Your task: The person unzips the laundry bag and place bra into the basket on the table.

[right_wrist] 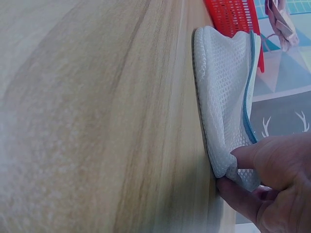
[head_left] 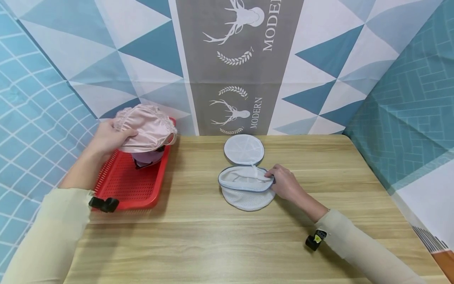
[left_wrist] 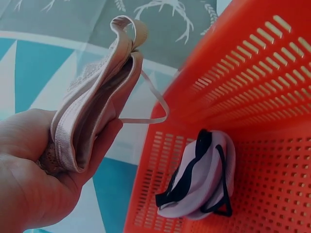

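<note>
A pink satin bra [head_left: 147,128] with lace edging, cups folded together, is gripped in my left hand [head_left: 110,137] above the red basket [head_left: 155,197]. In the left wrist view a thin strap loops from the bra [left_wrist: 97,109]. Inside the basket lies a lilac bra [left_wrist: 201,177] with black straps. My right hand [head_left: 283,182] pinches the rim of a white mesh laundry bag [head_left: 248,199] on the table. The bag's blue-edged mouth gapes, and its round lid [head_left: 244,149] is folded back toward the wall. The right wrist view shows thumb and fingers nipping the mesh [right_wrist: 223,97].
The wooden table [head_left: 213,248] reaches back to a wall covering [head_left: 237,71] with deer and triangle prints. Blue tiled coverings [head_left: 28,98] flank it on the left and right. The basket stands at the table's left, the bag near its back middle.
</note>
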A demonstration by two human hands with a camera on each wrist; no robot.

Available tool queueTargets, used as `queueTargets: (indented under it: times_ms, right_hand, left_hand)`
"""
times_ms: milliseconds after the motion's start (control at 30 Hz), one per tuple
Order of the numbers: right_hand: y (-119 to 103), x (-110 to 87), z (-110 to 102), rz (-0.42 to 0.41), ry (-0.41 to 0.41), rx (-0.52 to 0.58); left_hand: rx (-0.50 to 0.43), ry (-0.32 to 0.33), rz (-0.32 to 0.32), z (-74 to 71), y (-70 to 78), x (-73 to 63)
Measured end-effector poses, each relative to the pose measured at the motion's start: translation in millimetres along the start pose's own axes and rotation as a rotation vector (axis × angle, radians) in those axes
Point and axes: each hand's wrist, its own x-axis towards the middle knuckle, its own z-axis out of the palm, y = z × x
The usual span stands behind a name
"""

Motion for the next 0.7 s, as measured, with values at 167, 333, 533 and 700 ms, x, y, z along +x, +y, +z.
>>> queueTargets:
  times_ms: [167,333,533,700]
  right_hand:
    - [13,3.6,9,-0.029,0.038,-0.014]
    - [6,1.3,3,-0.002,0.01,0.009]
    - [-3,-1.4,-1,0.021,-0.012,-0.002]
    - [3,0.0,2,-0.007,0.011,0.002]
  left_hand:
    - [0.024,0.033,-0.035,-8.7,-4.2,3.5]
    - [0.014,0.039,-0.062,-16.2,-7.2,6.2]
    - [-0.012,0.025,-0.069,-18.6,-12.1,11.8]
    - [0.011,0.048,-0.081,-17.1,-16.0,15.1]
